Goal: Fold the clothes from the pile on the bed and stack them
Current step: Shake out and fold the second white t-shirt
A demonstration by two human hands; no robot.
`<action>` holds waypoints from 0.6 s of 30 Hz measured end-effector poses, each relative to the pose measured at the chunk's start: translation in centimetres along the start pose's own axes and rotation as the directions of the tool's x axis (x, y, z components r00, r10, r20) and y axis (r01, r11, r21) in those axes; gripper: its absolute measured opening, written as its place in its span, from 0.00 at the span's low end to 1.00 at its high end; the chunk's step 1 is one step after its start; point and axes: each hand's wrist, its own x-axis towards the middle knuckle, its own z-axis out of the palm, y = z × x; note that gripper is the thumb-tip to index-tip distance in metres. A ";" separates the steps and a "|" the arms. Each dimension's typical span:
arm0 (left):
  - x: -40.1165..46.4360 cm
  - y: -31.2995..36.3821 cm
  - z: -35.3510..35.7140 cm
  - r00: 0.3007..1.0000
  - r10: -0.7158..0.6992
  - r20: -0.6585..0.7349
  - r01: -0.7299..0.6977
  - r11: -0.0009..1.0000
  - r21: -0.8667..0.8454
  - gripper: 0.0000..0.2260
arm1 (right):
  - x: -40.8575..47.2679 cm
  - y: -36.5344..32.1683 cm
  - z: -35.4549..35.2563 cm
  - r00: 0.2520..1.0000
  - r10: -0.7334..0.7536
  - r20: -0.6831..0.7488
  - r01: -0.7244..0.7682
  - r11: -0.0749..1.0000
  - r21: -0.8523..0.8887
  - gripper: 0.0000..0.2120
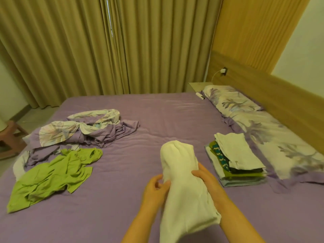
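No writing, label, brand, number or sign is showing clearly enough to be read anywhere in the view.
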 end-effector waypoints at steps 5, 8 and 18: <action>-5.2 1.8 9.7 0.876 -0.156 0.456 0.418 0.718 -0.557 0.29 | -7.9 -6.4 -5.5 0.974 0.055 0.221 -0.057 0.998 0.000 0.26; -7.5 3.2 14.9 0.912 -0.098 0.399 0.368 0.626 -0.687 0.24 | -10.2 -8.2 -12.1 0.994 -0.019 0.109 0.006 0.994 0.113 0.25; -8.8 8.9 23.0 0.998 -0.034 0.044 0.050 0.900 -0.434 0.22 | -11.7 -9.6 -24.5 0.981 0.138 -0.134 -0.137 0.990 0.012 0.13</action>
